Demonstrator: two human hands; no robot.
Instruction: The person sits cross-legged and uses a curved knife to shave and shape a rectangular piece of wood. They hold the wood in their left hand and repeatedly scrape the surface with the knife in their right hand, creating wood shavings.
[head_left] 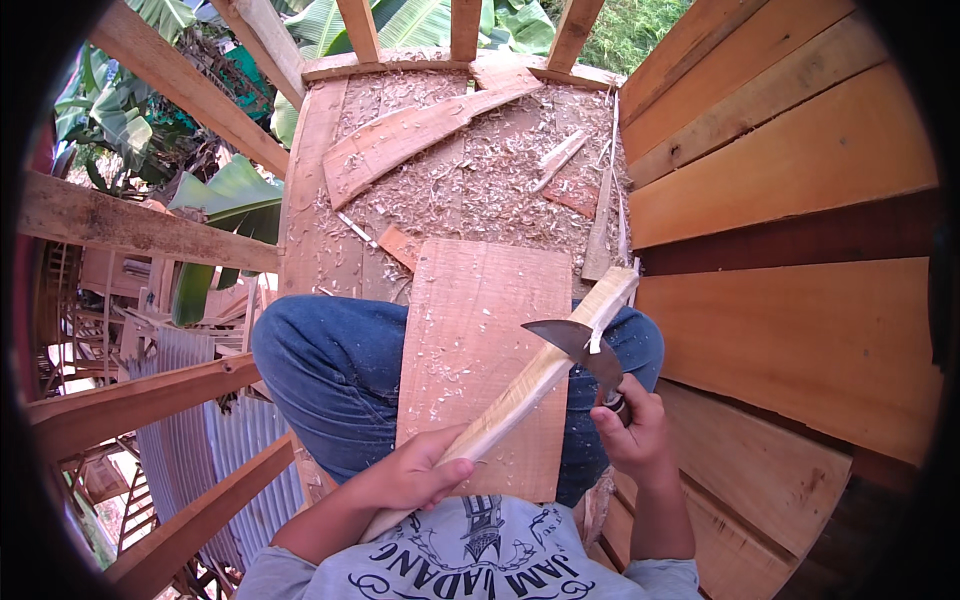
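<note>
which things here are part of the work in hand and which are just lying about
Seemingly in use:
- knife, in the right hand, blade at the stick
- stick, in the left hand
- board, on the lap under the stick

Seemingly lying about:
- shavings on the floor
- big offcut
- long strip
- corrugated sheets, beyond the rails
</note>
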